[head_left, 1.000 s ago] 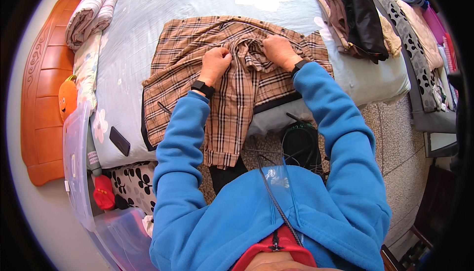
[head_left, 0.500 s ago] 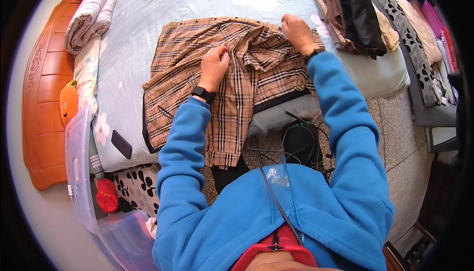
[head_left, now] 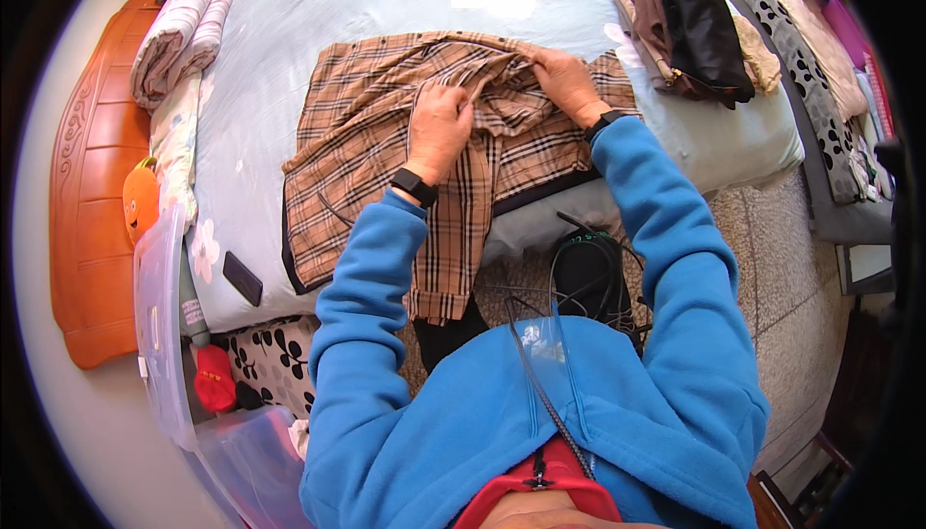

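Note:
A tan plaid shirt [head_left: 367,134] with black and white lines lies spread and rumpled over the near edge of the bed. One of its sleeves hangs down over the edge toward me. My left hand [head_left: 441,132] is closed on the bunched cloth near the shirt's middle, fingertips tucked into a fold. To the right and slightly farther off, my right hand [head_left: 565,83] pinches the cloth by the collar area, thumb and fingers together. Both wrists carry dark bands, and blue sleeves cover my arms.
The bed [head_left: 289,8] has a pale blue flowered sheet. Folded dark clothes [head_left: 690,32] lie at the right, a rolled striped quilt [head_left: 183,37] at the far left. A black phone [head_left: 242,278] rests near the left edge, beside a clear plastic box [head_left: 162,326]. Dark cables [head_left: 588,288] dangle before me.
My right hand has come down and left from the shirt's far right edge and now grips the cloth. My left hand has shifted slightly right along the shirt.

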Demonstrator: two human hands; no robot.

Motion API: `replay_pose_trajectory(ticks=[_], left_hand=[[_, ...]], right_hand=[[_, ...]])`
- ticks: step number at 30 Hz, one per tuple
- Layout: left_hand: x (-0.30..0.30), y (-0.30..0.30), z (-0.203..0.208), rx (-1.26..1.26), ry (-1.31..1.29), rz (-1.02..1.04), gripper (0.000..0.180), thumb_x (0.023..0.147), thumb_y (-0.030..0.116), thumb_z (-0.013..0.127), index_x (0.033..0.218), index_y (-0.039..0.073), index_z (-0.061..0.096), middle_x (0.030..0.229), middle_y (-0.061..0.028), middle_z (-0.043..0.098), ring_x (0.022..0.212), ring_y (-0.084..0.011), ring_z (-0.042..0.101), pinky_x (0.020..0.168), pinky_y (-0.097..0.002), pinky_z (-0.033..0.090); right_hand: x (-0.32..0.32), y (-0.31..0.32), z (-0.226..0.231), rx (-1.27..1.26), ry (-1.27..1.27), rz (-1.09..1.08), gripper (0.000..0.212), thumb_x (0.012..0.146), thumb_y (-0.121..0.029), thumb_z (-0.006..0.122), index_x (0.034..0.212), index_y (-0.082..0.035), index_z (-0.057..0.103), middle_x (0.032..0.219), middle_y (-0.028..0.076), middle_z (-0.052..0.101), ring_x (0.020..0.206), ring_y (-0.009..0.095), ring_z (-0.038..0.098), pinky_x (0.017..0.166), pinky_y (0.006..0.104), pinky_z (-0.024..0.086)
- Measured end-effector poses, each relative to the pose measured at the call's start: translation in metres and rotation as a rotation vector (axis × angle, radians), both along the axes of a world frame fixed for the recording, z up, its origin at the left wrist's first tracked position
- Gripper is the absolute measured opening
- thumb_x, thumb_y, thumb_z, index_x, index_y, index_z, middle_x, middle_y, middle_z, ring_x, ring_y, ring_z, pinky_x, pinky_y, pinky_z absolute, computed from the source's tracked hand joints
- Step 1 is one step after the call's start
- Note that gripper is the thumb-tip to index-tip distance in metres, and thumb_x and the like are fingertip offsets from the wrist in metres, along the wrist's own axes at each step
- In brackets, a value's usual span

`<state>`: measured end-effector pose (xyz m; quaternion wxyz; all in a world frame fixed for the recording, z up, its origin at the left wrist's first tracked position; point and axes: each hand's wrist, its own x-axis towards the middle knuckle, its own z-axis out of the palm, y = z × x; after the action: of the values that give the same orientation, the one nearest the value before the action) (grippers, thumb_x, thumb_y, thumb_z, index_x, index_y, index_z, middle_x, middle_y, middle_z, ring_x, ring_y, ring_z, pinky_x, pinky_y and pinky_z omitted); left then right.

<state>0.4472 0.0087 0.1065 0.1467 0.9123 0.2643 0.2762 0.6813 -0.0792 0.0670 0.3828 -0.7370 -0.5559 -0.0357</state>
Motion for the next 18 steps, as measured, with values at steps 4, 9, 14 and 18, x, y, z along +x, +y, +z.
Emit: replay_pose_trajectory(ticks=[4, 9, 14, 18], left_hand=[[-0.073, -0.015, 0.016, -0.163, -0.24, 0.099, 0.02, 0.092, 0.012, 0.069, 0.107, 0.001, 0.067, 0.101, -0.0151, 0.068, 0.089, -0.0309, 0.067, 0.08, -0.0379, 0.053], [-0.216, -0.097, 0.015, -0.401, 0.018, 0.386, 0.015, 0.092, 0.015, 0.07, 0.091, 0.0, 0.069, 0.08, -0.0154, 0.067, 0.069, -0.0293, 0.064, 0.065, -0.0359, 0.051], [-0.277, -0.183, -0.006, -0.278, 0.055, 0.022, 0.026, 0.083, 0.01, 0.077, 0.107, 0.003, 0.069, 0.097, -0.0137, 0.068, 0.083, -0.032, 0.064, 0.075, -0.0396, 0.053], [-0.271, -0.204, -0.023, -0.12, 0.315, -0.098, 0.07, 0.072, 0.008, 0.081, 0.137, 0.012, 0.056, 0.128, -0.0092, 0.053, 0.116, -0.0326, 0.052, 0.102, -0.044, 0.042]], right_hand=[[0.009, -0.002, -0.016, -0.013, 0.203, 0.031, 0.025, 0.093, -0.023, 0.06, 0.108, -0.006, 0.071, 0.099, 0.023, 0.07, 0.093, 0.044, 0.065, 0.082, 0.0508, 0.054], [0.019, -0.004, -0.034, 0.006, 0.182, 0.044, 0.033, 0.092, -0.026, 0.063, 0.115, -0.004, 0.068, 0.107, 0.024, 0.07, 0.103, 0.043, 0.065, 0.09, 0.0471, 0.053], [0.024, -0.014, -0.042, 0.042, 0.03, -0.009, 0.039, 0.091, -0.022, 0.067, 0.126, -0.004, 0.064, 0.115, 0.019, 0.071, 0.107, 0.033, 0.069, 0.093, 0.0393, 0.053], [0.023, -0.036, -0.032, 0.046, -0.005, -0.051, 0.039, 0.092, -0.022, 0.064, 0.128, -0.006, 0.063, 0.119, 0.018, 0.069, 0.108, 0.03, 0.068, 0.094, 0.0381, 0.053]])
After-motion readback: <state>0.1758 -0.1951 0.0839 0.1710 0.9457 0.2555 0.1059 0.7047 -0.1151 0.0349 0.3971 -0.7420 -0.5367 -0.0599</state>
